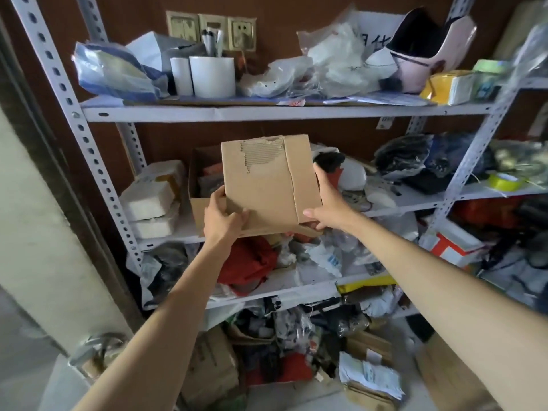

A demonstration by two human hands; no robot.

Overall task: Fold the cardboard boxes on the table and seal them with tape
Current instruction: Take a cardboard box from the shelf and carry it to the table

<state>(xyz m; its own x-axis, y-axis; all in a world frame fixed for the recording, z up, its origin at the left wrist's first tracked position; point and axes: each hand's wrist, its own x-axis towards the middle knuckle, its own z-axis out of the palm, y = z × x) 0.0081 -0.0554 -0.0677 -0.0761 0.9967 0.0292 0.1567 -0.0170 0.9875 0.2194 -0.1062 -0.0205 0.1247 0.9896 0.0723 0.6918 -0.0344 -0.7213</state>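
You hold the cardboard box (267, 185) in the air before the shelf rack (267, 112), your left hand (221, 216) and right hand (329, 203) each curled around a lower corner. Its top face is already torn, and a bottom flap hangs loose, so a hard squeeze can tear it more.

Both forearms are pictured bare, uncovered from the fingers (321, 180) of the left hand (221, 216) and right hand (329, 209) back to the frame's edge.
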